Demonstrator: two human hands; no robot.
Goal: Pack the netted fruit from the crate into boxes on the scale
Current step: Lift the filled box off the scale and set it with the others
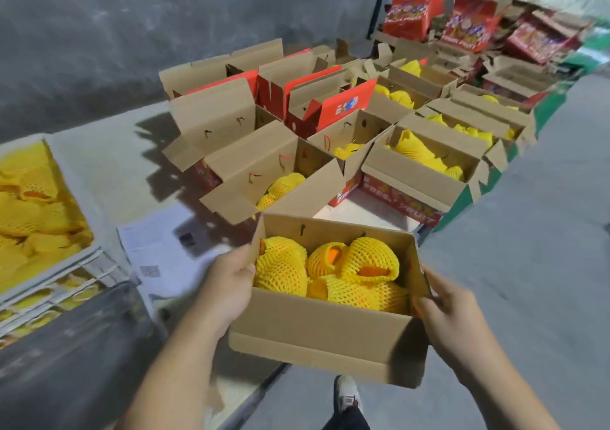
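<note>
I hold an open cardboard box (317, 334) in the air in front of me. It contains several oranges in yellow foam nets (330, 271). My left hand (227, 281) grips the box's left end, thumb over the rim. My right hand (445, 304) grips the right end, fingers curled round the wall. A crate of netted fruit (29, 211) stands at the far left. No scale can be made out.
Several open cardboard boxes (419, 165), some with netted fruit, stand in rows on the floor ahead. Red printed boxes (468, 26) are stacked at the back right. Printed sheets (165, 251) lie on the floor to the left. A dark surface (76, 347) sits at lower left. My shoe (346, 393) shows below.
</note>
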